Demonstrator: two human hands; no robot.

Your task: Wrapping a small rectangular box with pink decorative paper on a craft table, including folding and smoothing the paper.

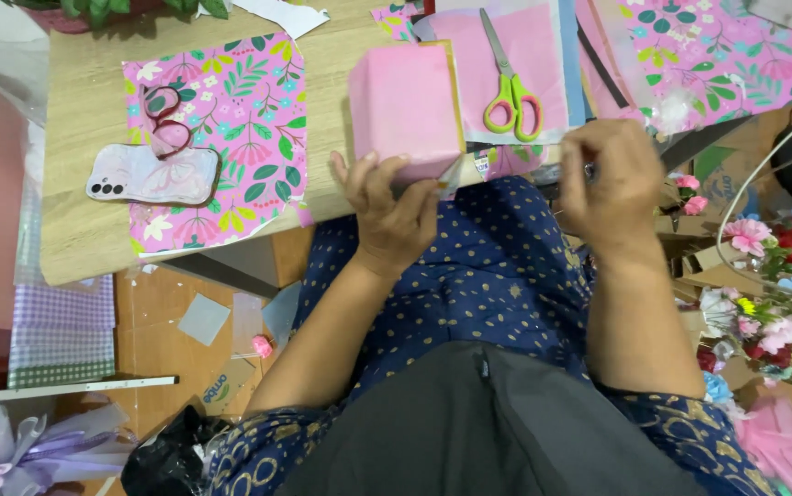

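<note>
The pink box (pixel 405 110) is grasped at its near end by the left hand (pixel 388 209); the fingers (pixel 368 174) are curled up around the near lower edge, and the thumb is pressed against the near face. The box is seated on the wooden table (pixel 84 230), at the table's near edge, with its near end slightly overhanging. The right hand (pixel 609 179) is held just right of the box, apart from it, loosely clenched with the knuckles upward. A small dark item is glimpsed at the fingertips; what it is cannot be told, nor whether it is actually gripped.

Behind and right of the box, green-handled scissors (pixel 509 87) are laid on a pink sheet (pixel 533 46), blades pointing away from the person. Further right of the box, a floral wrapping sheet (pixel 726 55) is spread over the table's corner. Left of the box, a second floral sheet (pixel 249 119) is laid flat on the table. On that sheet, well left of the box, a phone (pixel 152 176) is placed face down, and a coil of dark red ribbon (pixel 164 115) is located just behind it. Below and right of the box, beyond the table's edge, artificial flowers (pixel 772 276) are piled among cardboard. Beneath the box, a blue dotted garment (pixel 488 276) is seen over the lap.
</note>
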